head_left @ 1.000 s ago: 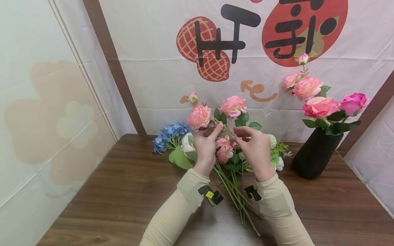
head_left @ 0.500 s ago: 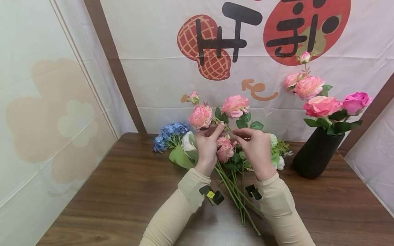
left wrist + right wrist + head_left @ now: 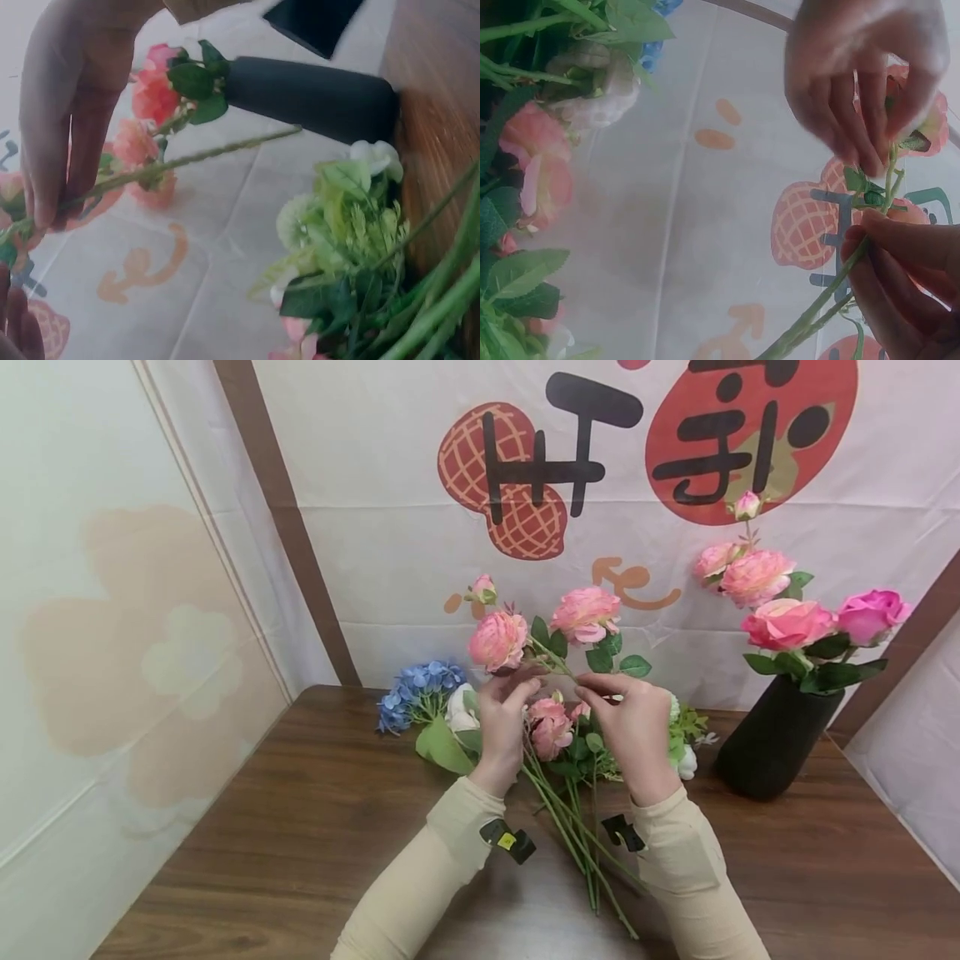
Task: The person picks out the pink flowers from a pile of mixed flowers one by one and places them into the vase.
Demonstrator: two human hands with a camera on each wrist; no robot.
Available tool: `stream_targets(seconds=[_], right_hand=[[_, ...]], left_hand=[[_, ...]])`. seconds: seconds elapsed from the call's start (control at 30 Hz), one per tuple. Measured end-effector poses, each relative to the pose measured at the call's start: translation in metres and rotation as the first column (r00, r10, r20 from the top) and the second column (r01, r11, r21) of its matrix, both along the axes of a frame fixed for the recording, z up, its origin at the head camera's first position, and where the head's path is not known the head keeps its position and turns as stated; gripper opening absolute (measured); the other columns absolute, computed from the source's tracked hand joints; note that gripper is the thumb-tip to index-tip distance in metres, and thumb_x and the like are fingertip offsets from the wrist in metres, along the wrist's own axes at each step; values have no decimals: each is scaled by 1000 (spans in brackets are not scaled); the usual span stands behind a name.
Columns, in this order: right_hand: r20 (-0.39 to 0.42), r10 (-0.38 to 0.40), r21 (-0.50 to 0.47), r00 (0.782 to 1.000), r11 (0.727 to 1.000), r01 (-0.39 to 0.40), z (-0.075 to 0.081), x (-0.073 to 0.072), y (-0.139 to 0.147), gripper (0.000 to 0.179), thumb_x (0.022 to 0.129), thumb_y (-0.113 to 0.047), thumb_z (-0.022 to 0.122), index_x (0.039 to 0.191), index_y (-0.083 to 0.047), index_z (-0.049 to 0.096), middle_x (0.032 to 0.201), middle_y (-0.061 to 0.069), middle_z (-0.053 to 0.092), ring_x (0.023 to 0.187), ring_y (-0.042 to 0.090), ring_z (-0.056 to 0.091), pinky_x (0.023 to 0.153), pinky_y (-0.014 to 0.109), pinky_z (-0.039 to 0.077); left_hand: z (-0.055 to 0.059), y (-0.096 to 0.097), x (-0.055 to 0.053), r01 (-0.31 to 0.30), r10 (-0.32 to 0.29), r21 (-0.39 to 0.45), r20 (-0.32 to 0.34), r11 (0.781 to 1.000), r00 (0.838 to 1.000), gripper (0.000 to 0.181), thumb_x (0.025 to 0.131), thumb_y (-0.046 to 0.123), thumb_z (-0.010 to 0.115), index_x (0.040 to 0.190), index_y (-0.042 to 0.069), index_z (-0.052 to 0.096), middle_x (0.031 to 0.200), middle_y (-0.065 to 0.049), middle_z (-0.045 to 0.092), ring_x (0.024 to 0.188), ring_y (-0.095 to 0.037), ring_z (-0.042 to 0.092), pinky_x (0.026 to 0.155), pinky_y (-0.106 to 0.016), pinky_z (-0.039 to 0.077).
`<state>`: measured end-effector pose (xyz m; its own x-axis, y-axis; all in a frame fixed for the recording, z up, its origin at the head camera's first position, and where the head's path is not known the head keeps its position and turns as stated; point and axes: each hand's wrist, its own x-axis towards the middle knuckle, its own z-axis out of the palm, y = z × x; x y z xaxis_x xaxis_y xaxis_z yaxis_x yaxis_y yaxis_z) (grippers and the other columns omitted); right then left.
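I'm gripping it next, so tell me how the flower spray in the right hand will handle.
Its stem is probably fairly stiff: the free end juts out straight. Large blooms cluster at the other end, so it may feel top-heavy.

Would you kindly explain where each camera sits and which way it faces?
Head: worn on the head, facing forward and down at the table; both sleeves, the left hand and the right hand show.
Left wrist: worn there, facing across to the right hand pinching a flower stem; left fingers show at the edge.
Right wrist: worn there, facing across to the left hand; right fingers show too.
Shared: both wrist views show the flower stem and printed backdrop.
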<state>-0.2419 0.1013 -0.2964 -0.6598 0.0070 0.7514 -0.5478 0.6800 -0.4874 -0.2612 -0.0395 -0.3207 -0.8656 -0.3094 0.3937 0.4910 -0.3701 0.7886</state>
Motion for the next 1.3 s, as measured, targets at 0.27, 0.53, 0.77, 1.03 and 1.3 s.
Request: stream_targets(seconds=[0.27, 0.53, 0.77, 1.03, 1.3], right_hand=[[-39, -65, 1, 997, 998, 65, 8, -2, 10, 11, 79, -19, 76, 88, -12, 78, 80, 6, 75, 64, 15, 68, 52, 28, 48], [-59, -84, -15, 995, 996, 83, 23, 0, 24, 14, 80, -19, 75, 90, -10, 78, 81, 9, 74, 68, 19, 70, 59, 36, 54], [-78, -116, -41, 990, 993, 113, 32, -3, 38, 12, 81, -18, 75, 89, -9, 78, 79, 11, 74, 66, 22, 70, 57, 2, 34], [-80, -176, -77, 981, 982, 170, 44, -3, 56, 14, 82, -21, 74, 90, -11, 78, 82, 8, 75, 68, -4, 63, 58, 5, 37], [-122, -200, -115, 972, 976, 186, 52, -2, 74, 16, 82, -20, 75, 91, -8, 77, 86, 11, 74, 66, -31, 45, 60, 2, 35]], left_hand=[[-4, -31, -10, -264, 262, 29, 48, 964, 964, 15, 84, -9, 51, 93, -7, 63, 79, 1, 62, 73, -9, 58, 69, -23, 48], [-7, -59, -12, -321, 320, -2, 80, 947, 944, 14, 85, -5, 55, 97, -6, 63, 86, -1, 63, 79, -10, 58, 69, -23, 44], [-10, -81, -11, -330, 330, -22, 97, 944, 939, 14, 88, -4, 54, 96, 1, 64, 95, -5, 62, 89, -17, 57, 73, -22, 44], [-17, -105, -13, -357, 366, -83, 125, 930, 922, 15, 88, -3, 55, 97, 3, 64, 97, -3, 63, 97, -21, 57, 80, -23, 44], [-27, -124, -14, -370, 393, -160, 148, 915, 908, 18, 88, -1, 55, 105, -2, 62, 100, -6, 62, 94, -13, 55, 89, -31, 43]])
